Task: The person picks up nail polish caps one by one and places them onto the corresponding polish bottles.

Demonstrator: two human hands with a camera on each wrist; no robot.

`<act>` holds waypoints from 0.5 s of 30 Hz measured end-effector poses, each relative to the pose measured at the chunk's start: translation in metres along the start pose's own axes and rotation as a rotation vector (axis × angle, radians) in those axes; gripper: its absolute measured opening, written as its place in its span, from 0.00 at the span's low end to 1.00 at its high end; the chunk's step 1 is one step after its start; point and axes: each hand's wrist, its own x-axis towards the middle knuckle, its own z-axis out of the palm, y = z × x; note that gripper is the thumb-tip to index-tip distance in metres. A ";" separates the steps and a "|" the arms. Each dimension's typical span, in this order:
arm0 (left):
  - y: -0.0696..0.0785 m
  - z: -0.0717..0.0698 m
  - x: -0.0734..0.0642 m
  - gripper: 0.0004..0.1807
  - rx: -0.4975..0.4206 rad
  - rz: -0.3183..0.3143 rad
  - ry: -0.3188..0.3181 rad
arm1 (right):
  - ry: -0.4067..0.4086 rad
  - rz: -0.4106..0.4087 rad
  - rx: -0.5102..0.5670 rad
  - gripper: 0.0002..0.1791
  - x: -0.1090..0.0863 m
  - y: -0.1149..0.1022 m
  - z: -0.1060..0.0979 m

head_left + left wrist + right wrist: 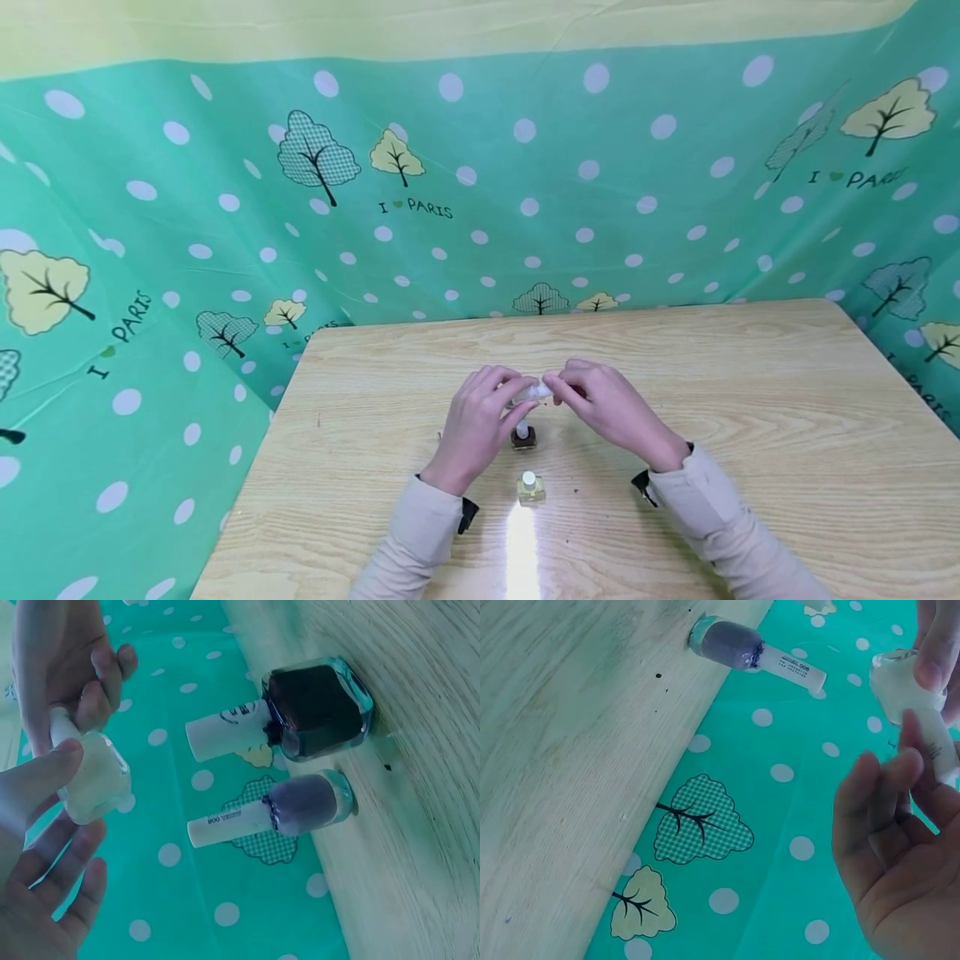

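In the head view my left hand [480, 421] pinches the glass body of a nail polish bottle [97, 780] filled with whitish polish, held tilted above the table. The fingers of my right hand [603, 404] grip its white cap [936, 742], which meets the bottle's neck. Just below the hands stands a dark nail polish bottle [523, 438] with a white cap. A slim purple nail polish bottle [304, 804] stands beside the dark one in the left wrist view; my hands hide it in the head view.
Nearer my body, a pale yellow nail polish bottle [531, 490] with a white cap stands upright on the wooden table [787, 433]. Small dark specks dot the wood. A green polka-dot cloth [525, 167] hangs behind and beside the table.
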 end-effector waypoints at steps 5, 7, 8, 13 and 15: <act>-0.004 -0.001 -0.002 0.15 0.020 -0.006 -0.014 | 0.014 -0.042 0.006 0.11 -0.002 0.000 -0.002; -0.005 -0.001 -0.002 0.15 0.026 -0.012 -0.020 | 0.015 -0.077 0.013 0.13 -0.003 0.000 -0.004; -0.005 -0.002 -0.003 0.15 0.030 -0.015 -0.022 | 0.014 -0.097 0.012 0.14 -0.004 -0.001 -0.005; -0.006 -0.002 -0.004 0.15 0.037 -0.018 -0.024 | 0.004 -0.164 0.015 0.16 -0.006 -0.001 -0.008; -0.006 -0.002 -0.004 0.15 0.035 -0.015 -0.027 | 0.004 -0.171 0.016 0.14 -0.007 -0.001 -0.008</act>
